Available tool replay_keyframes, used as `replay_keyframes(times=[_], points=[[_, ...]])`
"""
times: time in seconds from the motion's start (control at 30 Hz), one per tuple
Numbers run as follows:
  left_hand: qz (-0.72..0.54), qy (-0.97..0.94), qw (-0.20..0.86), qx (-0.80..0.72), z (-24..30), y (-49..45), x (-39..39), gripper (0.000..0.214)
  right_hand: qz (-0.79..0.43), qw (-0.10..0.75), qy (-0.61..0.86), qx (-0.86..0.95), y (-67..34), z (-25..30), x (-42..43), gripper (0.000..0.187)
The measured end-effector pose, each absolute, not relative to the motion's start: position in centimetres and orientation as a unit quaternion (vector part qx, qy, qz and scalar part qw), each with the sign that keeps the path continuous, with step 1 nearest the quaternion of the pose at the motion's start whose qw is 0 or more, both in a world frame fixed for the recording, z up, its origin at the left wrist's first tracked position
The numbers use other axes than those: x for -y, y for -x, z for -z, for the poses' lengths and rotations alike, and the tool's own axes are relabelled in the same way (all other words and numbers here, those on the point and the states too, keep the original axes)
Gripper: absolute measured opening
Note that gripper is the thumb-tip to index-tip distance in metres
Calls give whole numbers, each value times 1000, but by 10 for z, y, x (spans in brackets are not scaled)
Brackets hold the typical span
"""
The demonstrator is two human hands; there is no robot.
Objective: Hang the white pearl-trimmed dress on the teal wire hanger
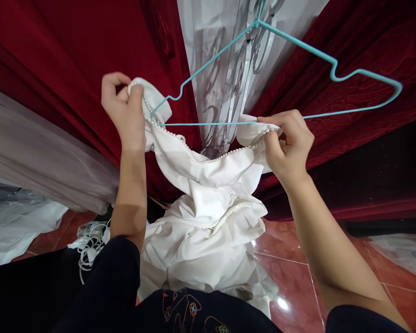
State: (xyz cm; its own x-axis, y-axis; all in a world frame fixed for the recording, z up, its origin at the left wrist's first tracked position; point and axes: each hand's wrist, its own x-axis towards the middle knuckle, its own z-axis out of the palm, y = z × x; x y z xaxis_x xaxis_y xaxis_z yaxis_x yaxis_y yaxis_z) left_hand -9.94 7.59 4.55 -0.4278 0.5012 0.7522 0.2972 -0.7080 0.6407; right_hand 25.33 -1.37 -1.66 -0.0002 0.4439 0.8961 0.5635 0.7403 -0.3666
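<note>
A white dress (211, 208) with a pearl-beaded neckline hangs between my hands, its skirt bunched down toward the floor. My left hand (123, 104) pinches the beaded edge at the left shoulder, where the left end of a turquoise hanger (208, 60) sits inside the neckline. With fingers and thumb closed, my right hand (289, 143) grips the other shoulder edge. That side of the dress is still off the hanger's right end, which sticks out above and beyond my right hand. The hanger's hook runs out of the top of the picture.
Dark red curtains (83, 55) hang on both sides of a white metal scrollwork frame (244, 78). White cables (90, 249) lie in a tangle at the lower left, near pale fabric (21, 222). Red tiles (284, 249) cover the floor.
</note>
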Motion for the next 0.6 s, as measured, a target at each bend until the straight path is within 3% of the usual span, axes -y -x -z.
replay_keyframes(times=[0.13,0.27,0.37,0.53,0.6], points=[[-619,-677,86,-389,-66,80,-109,39,53,624,336,704,-250,19,12,22],[-578,-762,81,-280,-64,46,-90,68,55,621,339,705,-252,22,11,21],[-681,-697,-9,-223,-52,13,-43,37,43,620,335,708,-253,23,9,21],[-429,-857,30,-282,-20,-26,-2,33,34,617,358,700,-252,22,8,24],[-418,-860,38,-290,-12,-32,-4,40,34,610,358,706,-251,21,10,27]])
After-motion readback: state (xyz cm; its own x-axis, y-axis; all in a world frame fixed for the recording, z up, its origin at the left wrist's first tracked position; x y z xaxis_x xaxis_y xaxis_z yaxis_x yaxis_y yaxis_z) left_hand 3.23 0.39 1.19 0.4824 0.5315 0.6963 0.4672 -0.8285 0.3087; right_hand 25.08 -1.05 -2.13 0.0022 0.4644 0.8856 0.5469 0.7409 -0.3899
